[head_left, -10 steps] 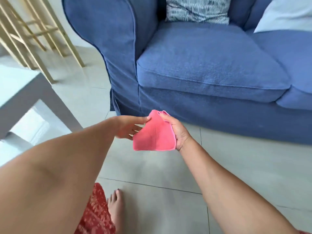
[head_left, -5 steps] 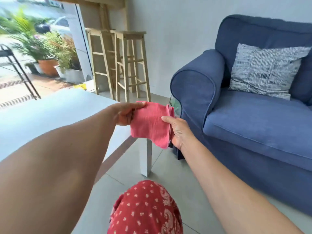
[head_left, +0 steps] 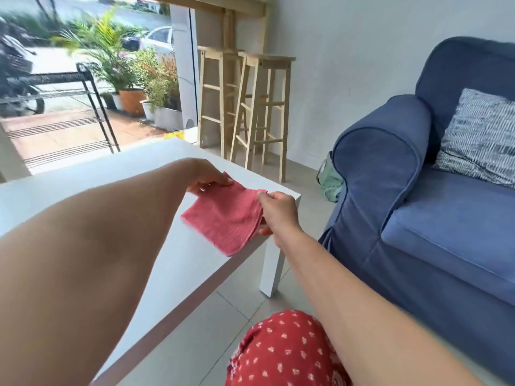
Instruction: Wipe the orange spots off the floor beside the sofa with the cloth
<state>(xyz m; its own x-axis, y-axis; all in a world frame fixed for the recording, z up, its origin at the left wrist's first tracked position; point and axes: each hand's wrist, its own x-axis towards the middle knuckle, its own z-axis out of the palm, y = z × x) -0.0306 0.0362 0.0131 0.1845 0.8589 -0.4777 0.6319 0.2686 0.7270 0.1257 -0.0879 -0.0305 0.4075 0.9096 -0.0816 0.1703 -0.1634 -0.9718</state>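
Knee [head_left: 281,349]: red fabric with a pale print, lowest in view, between the two forearms.

Left hand [head_left: 207,176]: fingers [head_left: 223,181] closed in a pinch on the far left corner of the cloth, thumb side on top.

Right hand [head_left: 278,211]: fingers [head_left: 263,194] closed on the cloth's right edge, thumb over the top, the rest curled beneath the folded layers.

Cloth [head_left: 223,221]: pink-red, folded into a flat stack, held by both hands above the near right corner of the desk. Whether its lower corner rests on the top cannot be told.

Desk [head_left: 172,260]: white top, low, one white leg visible at the right corner; nothing else seen lying on it.

Floor [head_left: 239,307]: pale tiles with grey joints, running between desk and sofa. No orange spots can be made out on the part visible.

Sofa [head_left: 446,240]: blue upholstery, rolled arm towards the desk, on the right. Holds one cushion [head_left: 479,137], white and blue striped pattern, leaning against the back.

Bag [head_left: 330,178]: pale green, on the floor touching the sofa arm's far side; contents hidden.

Stools [head_left: 250,107]: two, tall, light wood, side by side against the wall.

Plant pots [head_left: 133,101]: several outside the glass, one orange and others white, each holding green foliage.
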